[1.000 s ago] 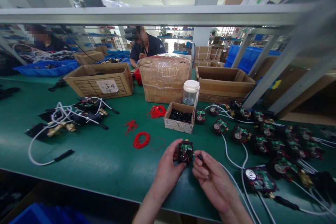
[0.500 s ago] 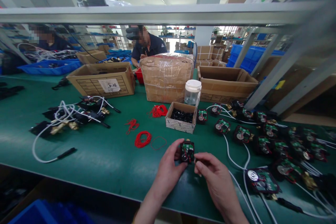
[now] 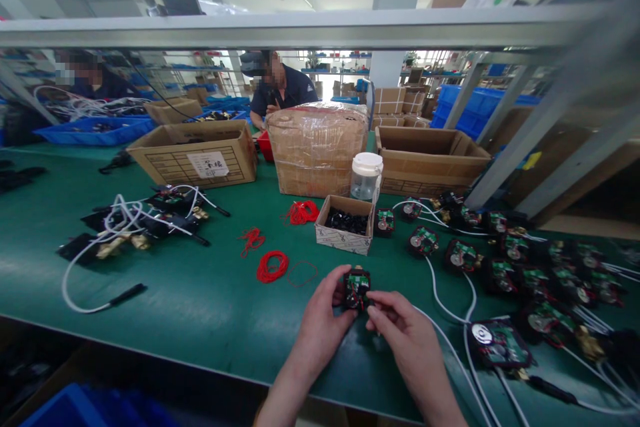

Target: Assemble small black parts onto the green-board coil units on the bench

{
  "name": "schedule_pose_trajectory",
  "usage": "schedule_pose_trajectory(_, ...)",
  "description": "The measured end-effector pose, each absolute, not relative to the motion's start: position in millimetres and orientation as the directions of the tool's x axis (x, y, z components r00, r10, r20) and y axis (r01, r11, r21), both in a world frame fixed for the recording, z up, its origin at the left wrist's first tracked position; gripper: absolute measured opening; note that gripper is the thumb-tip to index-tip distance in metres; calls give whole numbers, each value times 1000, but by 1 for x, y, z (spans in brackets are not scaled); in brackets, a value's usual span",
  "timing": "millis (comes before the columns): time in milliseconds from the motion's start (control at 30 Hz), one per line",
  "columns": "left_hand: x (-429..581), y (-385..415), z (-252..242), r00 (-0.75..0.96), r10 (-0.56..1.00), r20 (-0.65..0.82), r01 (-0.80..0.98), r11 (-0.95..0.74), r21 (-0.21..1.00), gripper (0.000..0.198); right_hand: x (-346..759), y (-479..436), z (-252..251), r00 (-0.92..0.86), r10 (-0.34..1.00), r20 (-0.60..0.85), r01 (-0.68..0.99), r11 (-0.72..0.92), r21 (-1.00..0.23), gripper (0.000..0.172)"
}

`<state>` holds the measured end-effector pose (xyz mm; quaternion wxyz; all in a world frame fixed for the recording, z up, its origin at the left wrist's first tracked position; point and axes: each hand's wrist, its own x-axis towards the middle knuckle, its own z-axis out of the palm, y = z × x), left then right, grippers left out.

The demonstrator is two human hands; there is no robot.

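Observation:
My left hand (image 3: 321, 317) grips a small black housing with a green circuit board (image 3: 356, 287) just above the green table (image 3: 200, 300). My right hand (image 3: 403, 332) is closed beside it, fingertips pinched on a small dark part at the housing's right edge, where a white cable (image 3: 440, 337) trails off to the right. A small open carton of black parts (image 3: 345, 223) stands just behind my hands. Red rubber rings (image 3: 270, 265) lie to the left of it.
Several more board housings with white cables (image 3: 505, 267) cover the right side. Finished units with brass fittings (image 3: 140, 223) lie at left. Cardboard boxes (image 3: 200, 153), a wrapped parcel (image 3: 317, 147) and a white-lidded jar (image 3: 366, 177) stand behind. Two people work at the far side.
My right hand has closed in against the housing's right edge, and its fingers have curled tighter. The left hand keeps its grip and barely shifts.

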<state>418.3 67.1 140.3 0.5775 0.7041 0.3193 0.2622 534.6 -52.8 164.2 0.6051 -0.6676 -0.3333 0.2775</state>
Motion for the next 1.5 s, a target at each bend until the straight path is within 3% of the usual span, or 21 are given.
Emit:
schedule_pose_trajectory(133, 418, 67, 143, 655, 755, -8, 153, -121, 981, 76, 536, -54, 163, 673, 738, 50, 157, -76, -985, 31)
schedule_pose_trajectory(267, 419, 66, 149, 656, 755, -26, 164, -108, 981, 75, 540, -53, 161, 727, 686, 5, 93, -92, -991, 41)
schedule_pose_trajectory(533, 423, 62, 151, 636, 772, -7, 197, -153, 968, 67, 536, -47, 151, 706, 705, -67, 69, -163, -984, 39)
schedule_pose_trajectory(833, 421, 62, 153, 646, 763, 8, 207, -184, 961, 67, 531, -40, 141, 743, 662, 96, 235, -123, -964, 27)
schedule_pose_trajectory(1067, 420, 65, 152, 654, 756, 17, 225, -216, 950, 66, 526, -37, 136, 770, 624, 133, 274, -134, -952, 26)
schedule_pose_trajectory(1500, 419, 75, 158, 696, 717, -26, 252, -210, 945, 65, 517, -27, 145, 828, 560, 2, 28, -38, -999, 23)
